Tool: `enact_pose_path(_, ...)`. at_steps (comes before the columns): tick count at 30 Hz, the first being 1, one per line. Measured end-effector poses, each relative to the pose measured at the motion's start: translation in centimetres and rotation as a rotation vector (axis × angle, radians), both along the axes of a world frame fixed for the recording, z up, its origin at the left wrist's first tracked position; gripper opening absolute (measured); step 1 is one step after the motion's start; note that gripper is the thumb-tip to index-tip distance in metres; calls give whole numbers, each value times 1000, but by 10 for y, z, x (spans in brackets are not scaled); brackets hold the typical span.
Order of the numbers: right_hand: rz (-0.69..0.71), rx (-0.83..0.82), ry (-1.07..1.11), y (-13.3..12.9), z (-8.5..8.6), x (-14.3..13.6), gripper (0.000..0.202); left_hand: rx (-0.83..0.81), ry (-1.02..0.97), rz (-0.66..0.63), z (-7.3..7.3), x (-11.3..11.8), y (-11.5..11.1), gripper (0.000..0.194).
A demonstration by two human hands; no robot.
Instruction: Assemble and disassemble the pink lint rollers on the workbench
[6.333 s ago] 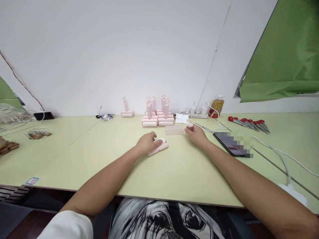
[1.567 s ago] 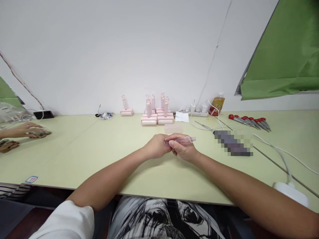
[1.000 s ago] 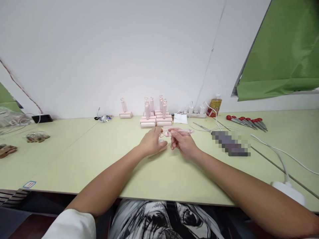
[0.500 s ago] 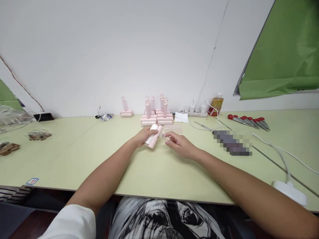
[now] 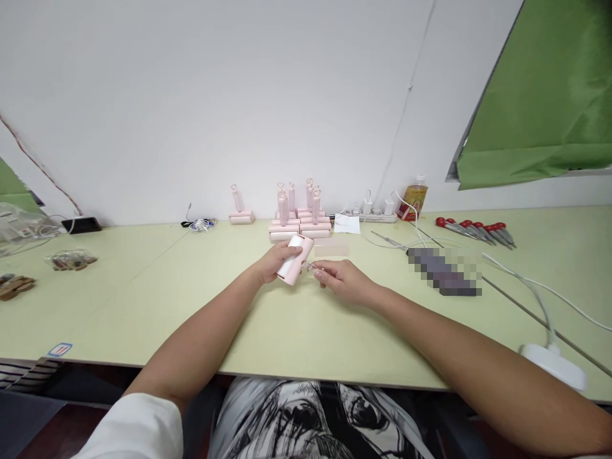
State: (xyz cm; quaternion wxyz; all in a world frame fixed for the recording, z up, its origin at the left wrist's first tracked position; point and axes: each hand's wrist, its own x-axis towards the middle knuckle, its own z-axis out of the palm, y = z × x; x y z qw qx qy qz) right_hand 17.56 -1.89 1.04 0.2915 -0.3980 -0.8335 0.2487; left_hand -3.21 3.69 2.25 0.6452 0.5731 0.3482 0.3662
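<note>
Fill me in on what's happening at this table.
A person is working with both hands: the left hand holds a pink-and-white roller tilted above the table, while the right hand pinches a clear part at its pink side. Whether the two are joined is too small to tell. Behind them, similar pink rollers sit near the wall, their handles upright.

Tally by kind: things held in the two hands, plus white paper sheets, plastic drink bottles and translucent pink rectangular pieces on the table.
Pink-and-white cylindrical roller head, left hand: 1
Clear plastic piece, right hand: 1
Flat white paper sheet: 1
Plastic drink bottle with red-and-yellow label: 1
Translucent pink rectangular piece: 1
Total: 5
</note>
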Motion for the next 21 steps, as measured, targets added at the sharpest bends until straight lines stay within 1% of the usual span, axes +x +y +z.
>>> enact_pose_path(6, -11, -47, 4, 0, -2, 0, 37, 23, 23, -25, 1, 1, -2, 40)
enact_pose_path(12, 17, -124, 18, 3, -6, 0, 37, 36, 91, -22, 1, 2, -4, 41)
enact_pose_path(16, 22, -132, 4, 3, -7, 0, 36, 84, 120, -36, -3, 2, -3, 40)
enact_pose_path(21, 1, -103, -32, 5, -8, 0, 35, 136, 150, -4, -2, 3, -2, 41)
